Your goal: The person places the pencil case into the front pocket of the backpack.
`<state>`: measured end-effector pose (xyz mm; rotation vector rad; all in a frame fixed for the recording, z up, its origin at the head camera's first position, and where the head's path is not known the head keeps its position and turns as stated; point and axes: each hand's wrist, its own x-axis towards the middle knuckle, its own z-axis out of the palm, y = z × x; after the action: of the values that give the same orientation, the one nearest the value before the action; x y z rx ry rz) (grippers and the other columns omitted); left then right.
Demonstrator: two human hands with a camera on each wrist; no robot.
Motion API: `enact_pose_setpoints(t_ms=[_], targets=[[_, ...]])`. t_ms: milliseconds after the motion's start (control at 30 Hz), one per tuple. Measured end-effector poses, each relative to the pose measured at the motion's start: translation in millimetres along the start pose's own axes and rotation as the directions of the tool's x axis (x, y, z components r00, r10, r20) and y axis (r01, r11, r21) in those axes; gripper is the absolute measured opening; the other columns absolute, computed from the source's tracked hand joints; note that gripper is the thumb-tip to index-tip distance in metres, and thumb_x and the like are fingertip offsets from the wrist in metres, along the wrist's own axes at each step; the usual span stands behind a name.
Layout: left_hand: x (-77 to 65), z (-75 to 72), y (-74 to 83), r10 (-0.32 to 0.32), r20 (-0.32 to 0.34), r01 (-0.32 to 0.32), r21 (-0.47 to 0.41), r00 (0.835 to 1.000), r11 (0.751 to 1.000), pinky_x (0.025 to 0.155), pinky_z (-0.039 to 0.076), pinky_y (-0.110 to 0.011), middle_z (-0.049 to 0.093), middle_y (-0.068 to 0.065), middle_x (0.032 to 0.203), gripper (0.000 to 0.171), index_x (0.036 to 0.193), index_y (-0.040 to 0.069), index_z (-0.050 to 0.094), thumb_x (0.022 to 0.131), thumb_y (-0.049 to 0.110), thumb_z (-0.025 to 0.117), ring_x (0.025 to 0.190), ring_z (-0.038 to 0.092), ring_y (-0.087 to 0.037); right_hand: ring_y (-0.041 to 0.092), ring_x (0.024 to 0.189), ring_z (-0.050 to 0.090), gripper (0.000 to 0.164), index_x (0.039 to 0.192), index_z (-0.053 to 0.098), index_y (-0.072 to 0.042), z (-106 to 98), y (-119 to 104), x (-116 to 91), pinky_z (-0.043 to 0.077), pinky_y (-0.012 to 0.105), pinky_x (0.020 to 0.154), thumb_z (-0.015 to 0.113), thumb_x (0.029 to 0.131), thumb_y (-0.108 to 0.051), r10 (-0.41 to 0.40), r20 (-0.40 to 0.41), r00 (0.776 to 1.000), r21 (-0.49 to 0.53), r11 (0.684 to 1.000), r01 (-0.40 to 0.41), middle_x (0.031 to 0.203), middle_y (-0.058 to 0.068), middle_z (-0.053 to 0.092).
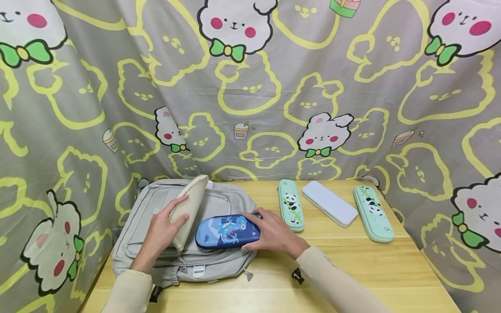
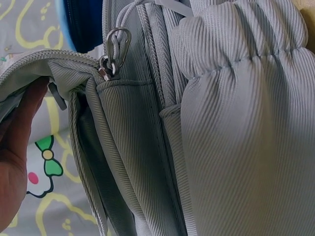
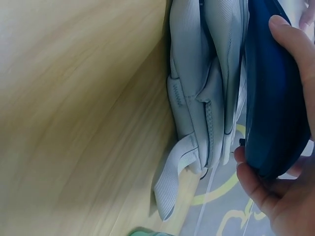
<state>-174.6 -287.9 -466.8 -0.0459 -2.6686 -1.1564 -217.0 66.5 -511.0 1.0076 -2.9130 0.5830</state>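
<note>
A grey backpack [image 1: 146, 221] lies on the wooden table, its front pocket unzipped. My left hand [image 1: 166, 226] holds the pocket's flap [image 1: 192, 208] raised, thumb on its pale lining. In the left wrist view, fingers [image 2: 22, 123] reach under the zippered edge, and a metal zip pull [image 2: 112, 54] hangs at its corner. My right hand [image 1: 274, 232] grips one end of a dark blue pencil case [image 1: 223, 232] with a blue dinosaur print. The case is over the backpack, beside the raised flap. In the right wrist view, thumb and fingers span the case's navy side [image 3: 275, 98].
Right of the backpack lie a mint panda pencil case [image 1: 290, 204], a plain white case [image 1: 328, 203] and another mint panda case [image 1: 373, 213]. A black buckle [image 1: 298, 276] lies near my right forearm. Patterned curtain [image 1: 250, 95] encloses the table's back and sides.
</note>
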Motion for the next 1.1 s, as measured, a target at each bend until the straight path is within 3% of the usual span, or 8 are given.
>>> enact_pose_setpoints(t_ms=[500, 1100], targets=[[-1.6, 0.9, -0.3, 0.003, -0.011, -0.003, -0.009, 1.000, 1.000, 0.081, 0.058, -0.045, 0.058, -0.024, 0.158, 0.055, 0.158, 0.026, 0.060, 0.105, 0.016, 0.073, 0.109, 0.074, -0.042, 0.026, 0.125, 0.061, 0.110, 0.166, 0.047, -0.031, 10, -18, 10, 0.055, 0.051, 0.103, 0.075, 0.077, -0.089, 0.019, 0.020, 1.000, -0.025, 1.000, -0.019, 0.147, 0.009, 0.057], [-0.4, 0.5, -3.1, -0.016, -0.019, 0.015, -0.041, 1.000, 0.999, 0.075, 0.060, -0.040, 0.057, -0.022, 0.160, 0.055, 0.158, 0.027, 0.060, 0.105, 0.017, 0.074, 0.111, 0.074, -0.045, 0.026, 0.121, 0.061, 0.110, 0.167, 0.046, -0.034, 18, -36, 24, 0.054, 0.047, 0.106, 0.071, 0.077, -0.092, 0.032, 0.039, 0.999, -0.056, 0.998, -0.030, 0.150, 0.010, 0.056]])
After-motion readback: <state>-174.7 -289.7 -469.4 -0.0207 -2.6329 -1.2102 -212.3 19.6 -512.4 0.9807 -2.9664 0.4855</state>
